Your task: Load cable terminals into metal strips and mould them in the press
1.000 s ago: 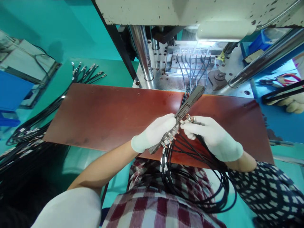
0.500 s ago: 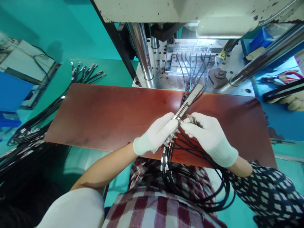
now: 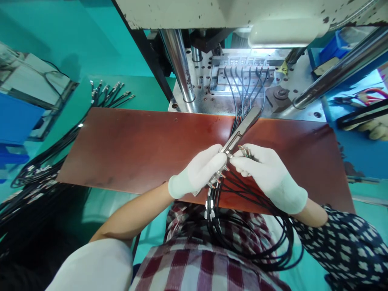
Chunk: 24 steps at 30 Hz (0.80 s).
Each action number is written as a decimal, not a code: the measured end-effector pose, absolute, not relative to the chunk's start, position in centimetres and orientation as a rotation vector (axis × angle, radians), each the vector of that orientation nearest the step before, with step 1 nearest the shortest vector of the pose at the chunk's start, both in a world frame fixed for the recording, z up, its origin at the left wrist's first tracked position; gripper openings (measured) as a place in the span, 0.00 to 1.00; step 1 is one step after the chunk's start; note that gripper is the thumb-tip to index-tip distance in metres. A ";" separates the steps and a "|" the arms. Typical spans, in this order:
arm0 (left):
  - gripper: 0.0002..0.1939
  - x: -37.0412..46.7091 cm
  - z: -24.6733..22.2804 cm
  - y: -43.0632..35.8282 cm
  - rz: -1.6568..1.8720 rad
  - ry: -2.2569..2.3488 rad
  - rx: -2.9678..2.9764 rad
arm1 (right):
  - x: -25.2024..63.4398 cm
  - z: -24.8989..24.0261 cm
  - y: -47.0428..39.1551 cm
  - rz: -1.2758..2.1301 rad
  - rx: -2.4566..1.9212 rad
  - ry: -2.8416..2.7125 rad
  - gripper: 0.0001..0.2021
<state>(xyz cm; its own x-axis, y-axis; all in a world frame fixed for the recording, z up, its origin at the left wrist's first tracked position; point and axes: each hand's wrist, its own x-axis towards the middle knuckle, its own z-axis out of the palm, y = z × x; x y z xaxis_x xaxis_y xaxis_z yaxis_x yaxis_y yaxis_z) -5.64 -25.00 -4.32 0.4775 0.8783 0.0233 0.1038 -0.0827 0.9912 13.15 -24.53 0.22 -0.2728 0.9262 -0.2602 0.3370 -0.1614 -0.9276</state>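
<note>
White-gloved, my left hand (image 3: 206, 169) is closed around a long metal bar fixture (image 3: 241, 130) that lies slanted above the brown board (image 3: 136, 147). Small metal connectors (image 3: 216, 179) line the bar's lower part. My right hand (image 3: 263, 171), also gloved, pinches at the bar's edge close to the left fingertips. Several small metal terminals (image 3: 246, 152) stick out from between its fingers. Black cables (image 3: 242, 186) run beneath the right hand and loop down over my lap. What the right fingertips press on is partly hidden.
Behind the board stands a press with a steel bed (image 3: 203, 97), two thick posts (image 3: 178, 64) and a mold (image 3: 216, 83) with several cables in it. A bundle of black cables (image 3: 75, 131) lies at left. Pliers (image 3: 360, 97) rest at right.
Both hands stay nearly in place at the bar. My right wrist and sleeve have shifted slightly to the right. Otherwise the view has moved only a little.
</note>
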 end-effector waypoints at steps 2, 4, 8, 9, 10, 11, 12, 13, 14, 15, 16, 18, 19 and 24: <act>0.17 -5.8 -3.9 -25.0 0.747 0.990 1.694 | 13.0 0.0 -24.6 1.390 -1.477 -1.616 0.12; 0.16 -5.8 -3.8 -25.0 0.705 1.040 1.746 | 13.0 -0.3 -24.6 1.349 -1.494 -1.630 0.12; 0.19 -5.6 -4.2 -24.9 0.778 0.963 1.553 | 13.6 -0.6 -24.7 1.370 -1.455 -1.676 0.11; 0.19 -5.6 -4.4 -24.9 0.785 0.942 1.483 | 13.9 -0.5 -24.7 1.386 -1.425 -1.681 0.10; 0.20 -5.6 -4.5 -24.9 0.785 0.930 1.422 | 14.2 -0.4 -24.7 1.399 -1.391 -1.677 0.11; 0.20 -5.5 -4.5 -24.9 0.784 0.922 1.374 | 14.5 -0.3 -24.8 1.403 -1.370 -1.663 0.11; 0.20 -5.6 -4.6 -24.9 0.786 0.915 1.340 | 14.8 -0.2 -24.9 1.398 -1.373 -1.640 0.11; 0.20 -5.6 -4.6 -24.9 0.786 0.910 1.317 | 15.1 -0.2 -24.9 1.391 -1.397 -1.613 0.11; 0.21 -5.6 -4.6 -24.9 0.783 0.903 1.301 | 15.3 -0.2 -24.9 1.384 -1.437 -1.582 0.11; 0.21 -5.7 -4.6 -24.9 0.780 0.893 1.290 | 15.5 -0.3 -24.9 1.382 -1.481 -1.548 0.11; 0.21 -5.7 -4.6 -24.9 0.780 0.884 1.285 | 15.7 -0.5 -24.9 1.386 -1.510 -1.514 0.10; 0.22 -5.8 -4.6 -24.8 0.779 0.870 1.283 | 15.8 -0.7 -24.7 1.392 -1.507 -1.458 0.10; 0.22 -5.8 -4.6 -24.8 0.781 0.867 1.282 | 15.7 -0.7 -24.7 1.379 -1.500 -1.445 0.11; 0.21 -5.8 -4.6 -24.7 0.777 0.865 1.261 | 14.9 0.3 -24.3 1.264 -1.570 -1.532 0.09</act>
